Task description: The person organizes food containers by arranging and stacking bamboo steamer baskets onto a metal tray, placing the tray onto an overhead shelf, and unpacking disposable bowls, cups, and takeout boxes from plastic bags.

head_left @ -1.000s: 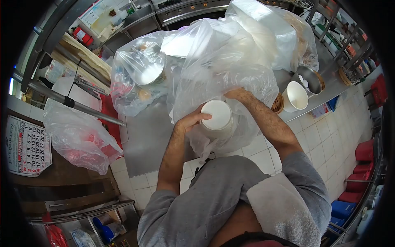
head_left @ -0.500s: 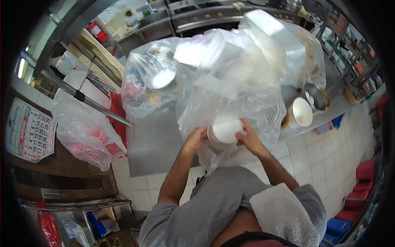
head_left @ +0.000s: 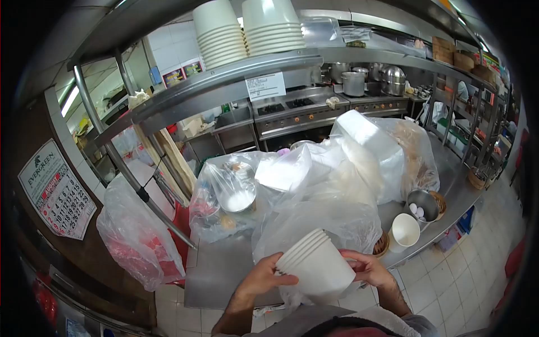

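Note:
A nested stack of white tubs point(head_left: 317, 267) is held tilted between my two hands, low in front of me. My left hand point(head_left: 264, 276) grips the rim side, its thumb on the outer wall. On the other side, my right hand point(head_left: 370, 271) has its fingers against the stack near the base end. Just behind the stack a large clear plastic bag point(head_left: 348, 224) lies crumpled over the steel table point(head_left: 216, 275). One more white tub point(head_left: 404, 231) stands apart on the right, by a metal pot point(head_left: 424, 206) with white eggs in it.
Overhead, a steel shelf point(head_left: 196, 84) crosses the view with two tall stacks of white tubs point(head_left: 272, 28). A bagged bowl point(head_left: 238, 199) stands left on the table, and a bag with red contents point(head_left: 143, 241) hangs beyond the left edge. Stoves point(head_left: 303, 112) stand behind.
The view has tilted up, bringing the shelf in. The tub stack has come up clear of the bag and tipped, showing several rims. My right hand first left the bag to hold the stack.

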Demonstrator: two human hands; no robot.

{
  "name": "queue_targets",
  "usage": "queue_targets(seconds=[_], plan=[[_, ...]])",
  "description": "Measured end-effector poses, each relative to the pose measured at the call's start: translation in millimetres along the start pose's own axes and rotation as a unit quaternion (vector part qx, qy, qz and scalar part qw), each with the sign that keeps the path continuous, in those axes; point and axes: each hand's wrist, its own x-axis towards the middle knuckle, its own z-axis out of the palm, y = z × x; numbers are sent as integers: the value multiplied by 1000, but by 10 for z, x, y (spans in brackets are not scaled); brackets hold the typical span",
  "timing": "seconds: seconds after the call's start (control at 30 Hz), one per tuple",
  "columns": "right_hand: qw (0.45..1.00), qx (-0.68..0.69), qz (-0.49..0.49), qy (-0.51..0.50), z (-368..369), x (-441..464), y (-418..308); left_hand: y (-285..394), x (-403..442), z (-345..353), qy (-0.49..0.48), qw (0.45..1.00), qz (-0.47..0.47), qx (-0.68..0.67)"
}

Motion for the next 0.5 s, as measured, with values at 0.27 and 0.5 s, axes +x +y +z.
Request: queue_targets(seconds=[0.27, 0.5], plan=[[928, -245, -279, -9, 83, 526, -755, 1230, -80, 25, 95, 898, 409, 132], [761, -253, -595, 52, 581, 1512, -1832, 2383, 899, 330, -17, 830, 547, -111]])
